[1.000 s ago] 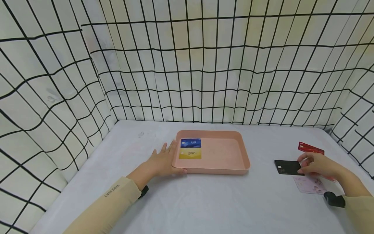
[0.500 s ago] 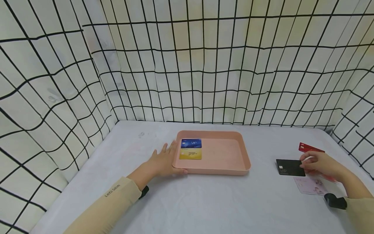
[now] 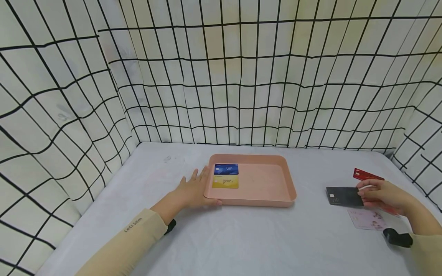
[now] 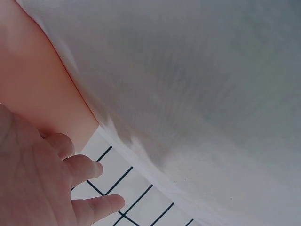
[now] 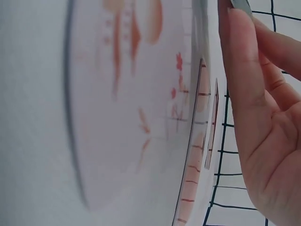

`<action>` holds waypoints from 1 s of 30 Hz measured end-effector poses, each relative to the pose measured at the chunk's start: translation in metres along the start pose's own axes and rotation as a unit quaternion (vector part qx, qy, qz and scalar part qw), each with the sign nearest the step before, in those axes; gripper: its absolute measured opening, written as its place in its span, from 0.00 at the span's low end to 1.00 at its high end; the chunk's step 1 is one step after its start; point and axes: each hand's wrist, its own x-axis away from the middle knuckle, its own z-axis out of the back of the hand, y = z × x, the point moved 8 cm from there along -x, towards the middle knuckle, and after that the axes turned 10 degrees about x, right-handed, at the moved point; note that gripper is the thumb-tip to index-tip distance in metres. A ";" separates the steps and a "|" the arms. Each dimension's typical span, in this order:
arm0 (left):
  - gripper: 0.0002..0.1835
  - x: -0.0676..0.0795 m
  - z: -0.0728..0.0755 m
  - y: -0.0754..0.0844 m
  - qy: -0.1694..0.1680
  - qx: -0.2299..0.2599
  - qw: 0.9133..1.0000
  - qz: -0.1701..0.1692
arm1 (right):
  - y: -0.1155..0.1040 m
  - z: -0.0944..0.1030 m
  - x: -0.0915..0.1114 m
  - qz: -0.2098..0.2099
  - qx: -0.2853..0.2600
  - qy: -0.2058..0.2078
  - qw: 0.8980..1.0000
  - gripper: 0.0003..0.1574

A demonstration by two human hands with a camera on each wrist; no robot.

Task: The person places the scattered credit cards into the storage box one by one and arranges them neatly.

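My left hand [image 3: 191, 191] rests with spread fingers against the left side of a pink tray [image 3: 266, 180]; the left wrist view shows that hand [image 4: 37, 174] beside the tray wall [image 4: 51, 94]. Inside the tray lie a blue VIP card [image 3: 226, 169] and a yellow card [image 3: 225, 181], one above the other. Over on the right, my right hand [image 3: 383, 195] pinches a black VIP card [image 3: 342, 196] by its right end. Only a sliver of the black card [image 5: 242, 5] shows at the fingertips in the right wrist view.
A red card [image 3: 366, 174] lies behind my right hand, and a pale pink patterned card [image 3: 366, 219] lies in front of it. Another reddish card [image 3: 391, 210] is partly hidden under that hand. Black-lined netting [image 3: 255, 96] encloses the white table [image 3: 241, 241] at the back and sides.
My right hand has shifted slightly to the right, and the black card now sits a little higher over the pink one. The left hand and tray stay put.
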 end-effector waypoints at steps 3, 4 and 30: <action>0.70 0.000 0.000 0.000 0.001 -0.001 1.000 0.001 | 0.002 0.001 0.000 -0.004 -0.019 0.004 1.000 0.24; 0.70 -0.001 0.000 0.000 0.002 -0.001 1.000 0.001 | 0.002 0.001 0.000 -0.005 -0.029 0.005 1.000 0.22; 0.70 0.000 0.001 0.001 0.000 0.002 1.000 0.002 | -0.023 -0.008 0.000 0.000 -0.396 0.009 0.918 0.20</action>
